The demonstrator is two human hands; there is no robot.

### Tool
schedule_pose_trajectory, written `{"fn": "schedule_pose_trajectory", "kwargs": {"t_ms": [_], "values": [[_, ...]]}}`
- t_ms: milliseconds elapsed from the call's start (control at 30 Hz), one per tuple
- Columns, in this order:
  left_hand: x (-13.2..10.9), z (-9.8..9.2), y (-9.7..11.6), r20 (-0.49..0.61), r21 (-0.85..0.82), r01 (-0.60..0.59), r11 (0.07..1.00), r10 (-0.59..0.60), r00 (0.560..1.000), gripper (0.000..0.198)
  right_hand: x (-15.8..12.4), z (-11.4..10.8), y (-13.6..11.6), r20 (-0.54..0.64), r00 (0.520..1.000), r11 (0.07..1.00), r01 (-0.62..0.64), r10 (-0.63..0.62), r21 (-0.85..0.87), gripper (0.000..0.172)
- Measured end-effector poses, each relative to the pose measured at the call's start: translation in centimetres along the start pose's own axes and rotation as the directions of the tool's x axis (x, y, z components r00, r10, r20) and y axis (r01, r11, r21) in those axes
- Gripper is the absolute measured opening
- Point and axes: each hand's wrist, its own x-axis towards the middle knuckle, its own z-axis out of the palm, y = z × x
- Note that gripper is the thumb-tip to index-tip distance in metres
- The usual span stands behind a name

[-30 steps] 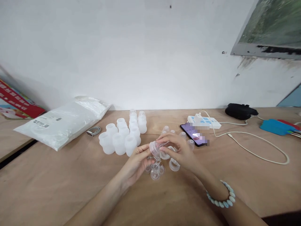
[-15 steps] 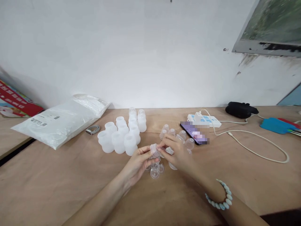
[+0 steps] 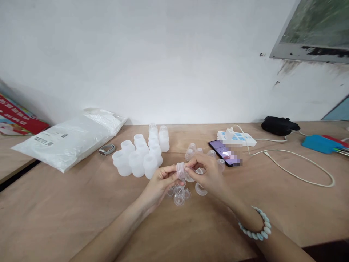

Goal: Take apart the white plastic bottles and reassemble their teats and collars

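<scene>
Between the thumb and fingers of my left hand (image 3: 156,185) is a ribbed, translucent bottle collar ring (image 3: 180,170), held on its side above the table. My right hand (image 3: 209,173) pinches at the ring's right side; a clear soft piece, seemingly a bottle nipple, is partly hidden by its fingers. Just below the hands lie several clear nipples (image 3: 179,199). Near the right hand are more clear parts, among them a loose ring (image 3: 201,189) and domed caps (image 3: 221,165). Frosted white baby bottles (image 3: 123,165) stand left of my hands, two of them at the back capped with domes (image 3: 163,133).
A white plastic parcel bag (image 3: 71,136) and a watch (image 3: 106,149) lie left. Toward the right are a phone (image 3: 222,153), a power strip (image 3: 247,139), a looped cable (image 3: 297,154), a black pouch (image 3: 279,126) and blue spatulas (image 3: 317,144). A wall (image 3: 174,65) rises behind.
Both hands, with the ring, have shifted slightly up and to the right. My right hand still pinches at the ring's side, and the table items stay put.
</scene>
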Motion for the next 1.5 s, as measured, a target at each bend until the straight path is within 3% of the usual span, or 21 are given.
{"fn": "schedule_pose_trajectory", "kwargs": {"t_ms": [200, 333, 433, 500, 600, 667, 800, 900, 967, 1033, 1133, 1200, 1267, 1367, 1500], "values": [[0.3, 0.0, -0.4, -0.152, 0.156, -0.076, 0.985, 0.1, 0.983, 0.025, -0.1, 0.2, -0.1, 0.008, 0.996, 0.995, -0.085, 0.084, 0.052, 0.014], [0.0, 0.3, -0.2, -0.228, 0.222, -0.127, 0.967, 0.178, 0.957, 0.026, -0.1, -0.1, -0.2, 0.124, 0.988, 0.986, -0.107, 0.092, 0.125, 0.008], [-0.2, 0.5, -0.1, -0.221, 0.243, -0.144, 0.959, 0.2, 0.955, 0.026, -0.1, -0.1, -0.3, 0.26, 0.963, 0.976, -0.121, 0.07, 0.183, 0.03], [-0.2, 0.6, -0.1, -0.206, 0.25, -0.144, 0.957, 0.198, 0.958, 0.026, -0.1, 0.0, -0.2, 0.286, 0.957, 0.984, -0.098, 0.052, 0.15, 0.041], [-0.3, 1.0, 0.0, -0.171, 0.26, -0.151, 0.954, 0.199, 0.965, 0.027, 0.0, -0.1, -0.2, 0.251, 0.968, 0.995, -0.033, 0.008, 0.092, 0.034], [-0.4, 1.5, 0.2, -0.145, 0.278, -0.17, 0.946, 0.216, 0.966, 0.027, 0.1, -0.6, -0.4, 0.259, 0.965, 0.984, -0.073, 0.029, 0.161, 0.034], [-0.9, 2.4, 0.8, -0.107, 0.283, -0.208, 0.936, 0.246, 0.963, 0.03, 0.3, -1.6, -0.6, 0.331, 0.932, 0.902, -0.264, 0.147, 0.343, 0.041], [-1.2, 2.3, 1.2, -0.104, 0.273, -0.21, 0.939, 0.245, 0.964, 0.034, 0.6, -2.4, 0.3, 0.369, 0.911, 0.783, -0.363, 0.184, 0.505, 0.044], [-1.2, 1.8, 1.4, -0.137, 0.267, -0.209, 0.941, 0.251, 0.958, 0.034, 1.0, -2.9, 1.5, 0.308, 0.923, 0.678, -0.378, 0.228, 0.631, 0.049], [-1.1, 1.2, 1.6, -0.19, 0.255, -0.212, 0.943, 0.264, 0.946, 0.032, 1.4, -3.5, 2.7, 0.185, 0.934, 0.644, -0.347, 0.307, 0.682, 0.048], [-0.9, 0.7, 2.0, -0.237, 0.246, -0.222, 0.943, 0.281, 0.93, 0.028, 1.9, -3.8, 3.8, 0.13, 0.914, 0.767, -0.395, 0.385, 0.506, 0.039], [-0.8, 0.7, 2.3, -0.239, 0.272, -0.221, 0.937, 0.288, 0.927, 0.025, 1.9, -3.9, 3.7, 0.191, 0.914, 0.886, -0.398, 0.359, 0.239, 0.035], [-0.8, 0.7, 2.6, -0.241, 0.3, -0.22, 0.928, 0.296, 0.924, 0.023, 1.7, -4.1, 3.3, 0.285, 0.916, 0.956, -0.293, 0.282, -0.003, 0.031], [-0.8, 0.7, 3.0, -0.247, 0.319, -0.227, 0.92, 0.311, 0.918, 0.02, 1.3, -4.6, 2.7, 0.399, 0.879, 0.96, -0.189, 0.26, -0.209, 0.037], [-0.7, 0.2, 3.1, -0.265, 0.369, -0.204, 0.907, 0.313, 0.912, 0.017, 1.0, -4.9, 2.7, 0.363, 0.869, 0.878, -0.151, 0.337, -0.454, 0.028]]}}
